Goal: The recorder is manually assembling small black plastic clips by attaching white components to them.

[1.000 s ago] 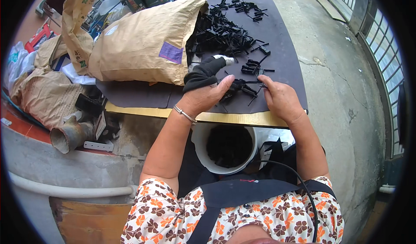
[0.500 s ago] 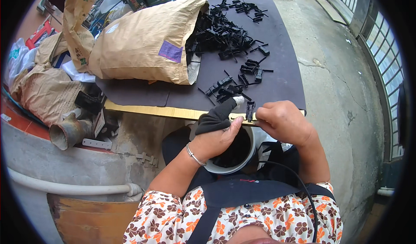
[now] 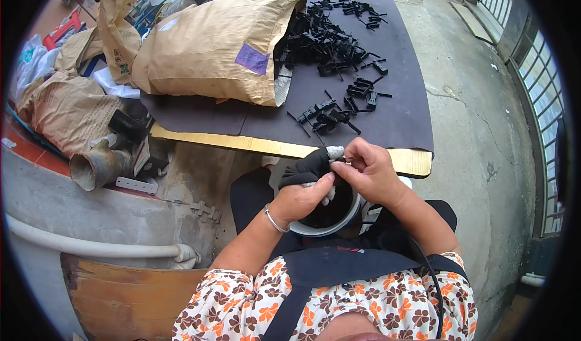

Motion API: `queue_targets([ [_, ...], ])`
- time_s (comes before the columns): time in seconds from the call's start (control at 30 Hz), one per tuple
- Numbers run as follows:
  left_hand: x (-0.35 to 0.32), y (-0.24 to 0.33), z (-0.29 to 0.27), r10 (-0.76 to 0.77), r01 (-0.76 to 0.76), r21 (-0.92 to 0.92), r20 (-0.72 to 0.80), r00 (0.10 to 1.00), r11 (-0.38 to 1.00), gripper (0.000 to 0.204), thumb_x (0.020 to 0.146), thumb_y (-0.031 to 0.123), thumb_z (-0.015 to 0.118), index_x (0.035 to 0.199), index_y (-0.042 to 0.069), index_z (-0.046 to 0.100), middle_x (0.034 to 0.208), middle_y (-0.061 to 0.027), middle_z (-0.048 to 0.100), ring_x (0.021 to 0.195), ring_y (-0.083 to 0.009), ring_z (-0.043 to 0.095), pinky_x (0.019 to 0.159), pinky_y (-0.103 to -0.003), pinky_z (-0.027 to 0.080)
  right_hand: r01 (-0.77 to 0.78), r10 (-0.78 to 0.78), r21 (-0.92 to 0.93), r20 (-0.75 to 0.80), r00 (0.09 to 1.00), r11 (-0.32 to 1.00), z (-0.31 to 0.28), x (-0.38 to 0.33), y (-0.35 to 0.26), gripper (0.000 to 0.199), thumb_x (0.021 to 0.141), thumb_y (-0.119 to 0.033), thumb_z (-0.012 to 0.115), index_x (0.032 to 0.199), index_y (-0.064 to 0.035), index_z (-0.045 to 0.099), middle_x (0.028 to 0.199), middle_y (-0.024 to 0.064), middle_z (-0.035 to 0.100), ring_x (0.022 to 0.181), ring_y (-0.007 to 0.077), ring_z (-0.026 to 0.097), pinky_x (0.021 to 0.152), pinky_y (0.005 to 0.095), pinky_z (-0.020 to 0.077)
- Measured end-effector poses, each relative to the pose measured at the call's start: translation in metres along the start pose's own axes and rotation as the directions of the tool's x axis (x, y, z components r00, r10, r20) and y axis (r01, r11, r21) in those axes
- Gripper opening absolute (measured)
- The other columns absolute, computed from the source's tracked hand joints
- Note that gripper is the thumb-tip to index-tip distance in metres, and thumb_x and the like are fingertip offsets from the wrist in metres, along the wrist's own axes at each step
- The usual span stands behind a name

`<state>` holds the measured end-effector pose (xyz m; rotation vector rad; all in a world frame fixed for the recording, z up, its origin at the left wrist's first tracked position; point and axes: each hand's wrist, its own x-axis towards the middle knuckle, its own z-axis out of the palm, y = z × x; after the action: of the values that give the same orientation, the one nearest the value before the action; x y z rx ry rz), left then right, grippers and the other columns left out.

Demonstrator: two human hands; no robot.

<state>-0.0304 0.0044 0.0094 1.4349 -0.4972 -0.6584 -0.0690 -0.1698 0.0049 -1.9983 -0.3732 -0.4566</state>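
Observation:
My left hand [image 3: 305,186] wears a black fabric covering over its fingers, with whitish wrapping at the fingertips. Its fingers are closed, and what they hold is hidden. Against those fingertips, my right hand [image 3: 369,170] is bare and pinched, around something too small to name. Both hands meet just off the table's near edge, above a pale bucket [image 3: 330,229] with a dark interior. Closest to them on the table lies a small cluster of black plastic parts [image 3: 330,118] with thin stems. A larger heap of such parts [image 3: 324,38] spreads farther back.
A big brown paper sack [image 3: 200,50] lies on the dark-covered table [image 3: 387,120], its mouth beside the heap. Left of the table are another paper sack [image 3: 72,108], a rusty pipe fitting [image 3: 94,167] and a white pipe [image 3: 103,245]. A barred grille [image 3: 538,87] stands at right.
My right hand has moved left and in against my left fingertips. The black part that stood between my hands at the table edge no longer shows there. The view has shifted slightly.

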Motion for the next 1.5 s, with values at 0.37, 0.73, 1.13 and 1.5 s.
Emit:
queue_targets([
  [0.37, 0.006, -0.004, 0.002, 0.129, -0.108, 0.16, -0.129, 0.983, 0.981, 0.037, 0.087, 0.005, 0.054, 0.124, 0.0, 0.049, 0.085, 0.0002, 0.059, 0.064, -0.0023, 0.047, 0.058, -0.018, 0.042, -0.133, 0.122, 0.123, 0.091, 0.988, 0.984, -0.004, 0.002, 0.006, 0.02, 0.09, -0.014, 0.052, 0.077, 0.0, 0.049, 0.059, 0.0095, 0.046, 0.052, 0.0208, 0.042, 0.051, 0.0309, 0.0377],
  [0.73, 0.016, -0.016, 0.008, 0.554, -0.379, 0.667, -0.061, 0.83, 0.642, 0.031, 0.082, 0.003, 0.054, 0.113, -0.002, 0.055, 0.095, -0.0172, 0.061, 0.083, -0.0298, 0.06, 0.076, -0.035, 0.047, -0.263, 0.262, 0.0, 0.107, 0.959, 0.965, 0.006, 0.004, 0.001, 0.019, 0.088, -0.014, 0.052, 0.077, 0.0013, 0.053, 0.065, 0.0205, 0.055, 0.061, 0.0388, 0.054, 0.056, 0.0402, 0.0429],
  [1.13, 0.012, -0.005, 0.007, 0.45, -0.294, 0.555, -0.167, 0.877, 0.778, 0.031, 0.083, 0.006, 0.057, 0.113, -0.002, 0.053, 0.091, -0.0126, 0.062, 0.079, -0.0187, 0.059, 0.073, -0.029, 0.047, -0.203, 0.191, 0.177, 0.082, 0.978, 0.963, 0.005, 0.002, 0.014, 0.015, 0.088, -0.012, 0.054, 0.082, 0.0016, 0.055, 0.063, 0.0059, 0.051, 0.056, 0.0115, 0.044, 0.054, 0.0277, 0.0407],
  [1.5, 0.01, -0.006, -0.007, 0.193, -0.148, 0.199, -0.231, 0.954, 0.969, 0.036, 0.091, 0.008, 0.048, 0.125, -0.002, 0.044, 0.085, -0.0028, 0.059, 0.067, -0.0053, 0.051, 0.059, -0.019, 0.044, 0.094, -0.092, -0.037, 0.057, 0.994, 0.995, -0.008, 0.005, 0.015, 0.008, 0.077, -0.003, 0.065, 0.084, -0.0008, 0.064, 0.066, 0.0063, 0.059, 0.059, 0.0082, 0.053, 0.053, 0.0238, 0.0422],
])
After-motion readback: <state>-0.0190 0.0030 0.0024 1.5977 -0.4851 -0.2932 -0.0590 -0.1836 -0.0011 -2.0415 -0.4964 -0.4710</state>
